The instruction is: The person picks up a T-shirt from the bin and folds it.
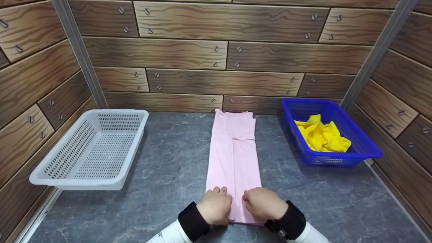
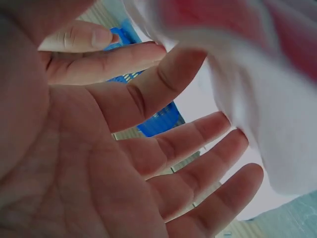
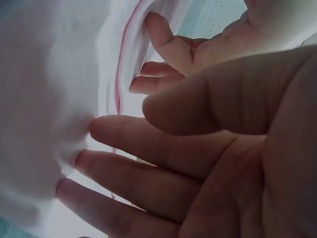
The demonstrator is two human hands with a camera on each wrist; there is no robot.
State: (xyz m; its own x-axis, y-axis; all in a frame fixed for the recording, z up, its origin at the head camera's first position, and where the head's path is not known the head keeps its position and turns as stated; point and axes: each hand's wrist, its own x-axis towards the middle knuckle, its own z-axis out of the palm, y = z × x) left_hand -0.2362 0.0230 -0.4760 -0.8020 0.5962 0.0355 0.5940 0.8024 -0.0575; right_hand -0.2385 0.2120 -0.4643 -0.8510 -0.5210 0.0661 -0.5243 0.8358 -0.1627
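A pink garment [image 1: 222, 158], folded into a long narrow strip, lies lengthwise on the grey table, with a seam down its middle and a small flap edge near the far end. At its near end, my left hand [image 1: 216, 206] rests on the left side, fingertips against the cloth. My right hand [image 1: 265, 203] touches the right side of the same end. Both wrist views show fairly straight fingers with their tips on the pale cloth [image 3: 54, 99] and the palms off it. Black bands circle both wrists.
A white perforated basket [image 1: 143, 128] stands on the left of the table [image 1: 168, 162]. On the right is a blue basket [image 1: 361, 153] with crumpled yellow cloth [image 1: 320, 136] inside. Wood-patterned walls [image 1: 189, 54] enclose the back and both sides.
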